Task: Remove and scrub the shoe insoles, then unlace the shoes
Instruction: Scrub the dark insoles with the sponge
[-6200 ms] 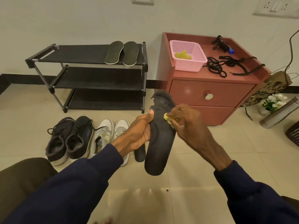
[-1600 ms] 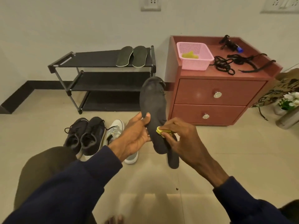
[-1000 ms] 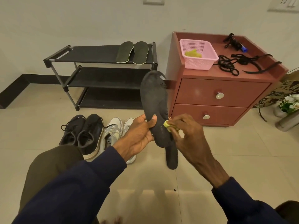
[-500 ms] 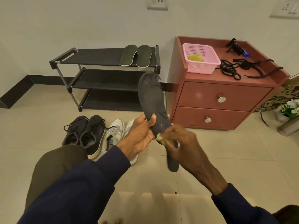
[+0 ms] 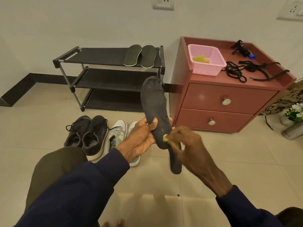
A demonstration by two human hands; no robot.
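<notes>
My left hand (image 5: 141, 138) grips a dark grey insole (image 5: 155, 105) near its heel and holds it upright, toe end up and frayed. My right hand (image 5: 188, 145) pinches a small yellow scrubber (image 5: 164, 138) against the insole's lower part. A second dark insole (image 5: 175, 163) lies on the floor behind my right hand, partly hidden. On the floor stand a pair of black sneakers (image 5: 88, 135) and a pair of white sneakers (image 5: 119, 136), laces in. Two greenish insoles (image 5: 140, 55) lie on the top shelf of the shoe rack (image 5: 105, 76).
A red-brown two-drawer cabinet (image 5: 223, 102) stands at the right. On it are a pink basket (image 5: 206, 59) with a yellow cloth, loose black laces (image 5: 242, 71) and a small dark tool. A plant pot and a metal bottle sit at the far right.
My right hand has slid the yellow scrubber down the insole toward its heel. My left hand keeps its grip and the insole stays upright.
</notes>
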